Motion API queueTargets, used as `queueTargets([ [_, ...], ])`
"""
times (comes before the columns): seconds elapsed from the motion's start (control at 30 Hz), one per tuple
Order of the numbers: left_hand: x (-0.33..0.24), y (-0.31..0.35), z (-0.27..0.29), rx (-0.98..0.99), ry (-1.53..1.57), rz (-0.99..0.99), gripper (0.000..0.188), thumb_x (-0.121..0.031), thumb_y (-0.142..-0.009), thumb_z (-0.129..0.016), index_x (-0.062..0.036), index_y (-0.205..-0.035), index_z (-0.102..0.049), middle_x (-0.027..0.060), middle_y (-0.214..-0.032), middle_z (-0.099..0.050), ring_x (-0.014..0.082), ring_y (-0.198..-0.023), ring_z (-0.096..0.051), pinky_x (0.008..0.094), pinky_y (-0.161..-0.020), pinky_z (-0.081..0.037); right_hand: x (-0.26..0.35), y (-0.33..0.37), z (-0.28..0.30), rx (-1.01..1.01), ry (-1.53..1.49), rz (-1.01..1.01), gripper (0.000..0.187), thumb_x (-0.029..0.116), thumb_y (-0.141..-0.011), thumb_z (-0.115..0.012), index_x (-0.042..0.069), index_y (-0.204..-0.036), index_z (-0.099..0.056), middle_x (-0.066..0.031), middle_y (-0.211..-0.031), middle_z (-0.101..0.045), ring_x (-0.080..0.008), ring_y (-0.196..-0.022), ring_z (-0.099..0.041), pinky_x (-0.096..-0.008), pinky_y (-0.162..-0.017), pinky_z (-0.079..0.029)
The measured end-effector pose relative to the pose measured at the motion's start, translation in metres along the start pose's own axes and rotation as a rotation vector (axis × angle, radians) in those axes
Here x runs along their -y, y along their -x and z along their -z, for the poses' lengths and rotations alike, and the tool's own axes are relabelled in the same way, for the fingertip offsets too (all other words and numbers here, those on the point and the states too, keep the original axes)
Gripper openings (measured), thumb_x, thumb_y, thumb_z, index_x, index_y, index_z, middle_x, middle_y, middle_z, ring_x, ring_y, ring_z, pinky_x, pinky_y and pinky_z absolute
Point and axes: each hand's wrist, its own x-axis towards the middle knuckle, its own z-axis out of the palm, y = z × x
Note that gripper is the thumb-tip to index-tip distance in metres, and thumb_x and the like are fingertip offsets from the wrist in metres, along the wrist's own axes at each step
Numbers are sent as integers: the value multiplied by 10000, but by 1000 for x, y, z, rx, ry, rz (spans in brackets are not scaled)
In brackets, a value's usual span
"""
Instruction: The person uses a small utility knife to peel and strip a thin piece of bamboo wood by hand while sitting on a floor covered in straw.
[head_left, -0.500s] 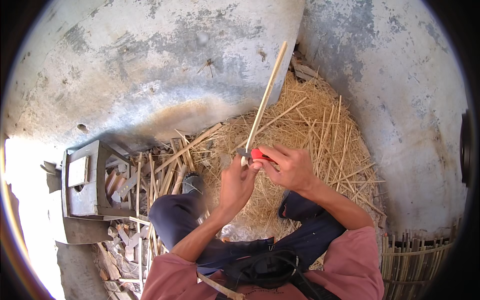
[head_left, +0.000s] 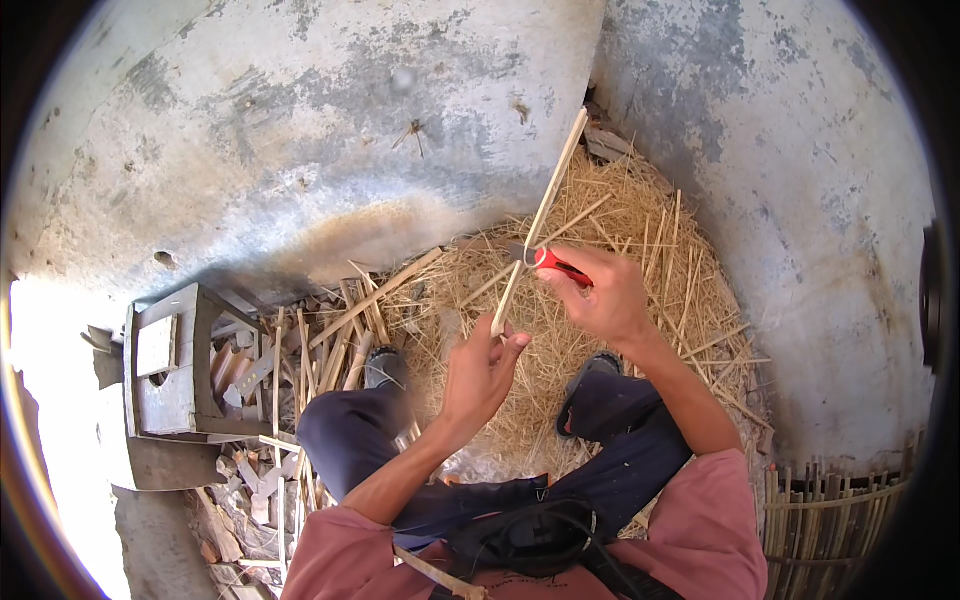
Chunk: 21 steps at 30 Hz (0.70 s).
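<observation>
My left hand [head_left: 482,378] is closed round the near end of a pale split strip, likely bamboo [head_left: 556,182], which points up and away toward the wall corner. In my right hand [head_left: 603,300] is a red-handled knife [head_left: 562,266]. Its dark blade lies across the strip, partway along, well ahead of my left fingers. A thin pale curl shows beside the blade. How deep the edge sits in the strip cannot be seen.
Straw-like shavings [head_left: 640,230] heap up before me, with loose strips among them. A grey wooden box frame [head_left: 170,370] stands at left beside broken scraps [head_left: 240,490]. A woven slatted basket [head_left: 830,530] is at lower right. Worn walls [head_left: 400,130] rise behind.
My right hand and the knife have slid away from my left hand, up along the strip. The strip's far end has dipped a little; my left hand keeps its hold.
</observation>
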Motion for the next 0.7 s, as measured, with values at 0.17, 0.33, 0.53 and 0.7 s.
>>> queueTargets([
  [0.17, -6, 0, 4, 18, -21, 9, 377, -345, -1057, -669, 11, -1070, -545, 176, -670, -640, 282, -562, -664, 410, -530, -474, -4, -4, 2, -58, -6, 24, 303, 308, -933, -790, 56, -1101, -792, -124, -859, -772, -241, -667, -735, -344, -589, -553],
  [0.33, -9, 3, 6, 32, -21, 19, 376, -344, -1051, -679, 4, -1075, -539, 191, -703, -654, 296, -590, -676, 415, -561, -506, -10, -9, 8, -89, 24, 5, 320, 316, -923, -802, 44, -1091, -794, -139, -859, -774, -254, -670, -737, -345, -598, -554],
  [0.53, -8, 5, 6, 83, -27, 32, 366, -335, -1049, -682, -1, -1077, -536, 195, -696, -631, 305, -591, -661, 425, -588, -522, -31, -17, 16, -160, 13, -20, 316, 302, -928, -803, 45, -1111, -798, -142, -846, -771, -241, -659, -727, -333, -586, -538],
  [0.7, -3, 11, -4, 41, -5, -10, 261, -252, -1038, -704, -23, -1031, -579, 51, -547, -461, 149, -500, -391, 357, -497, -351, -52, -28, 28, -175, 29, -166, 314, 289, -935, -802, 53, -1142, -801, -115, -798, -763, -150, -633, -681, -298, -569, -502],
])
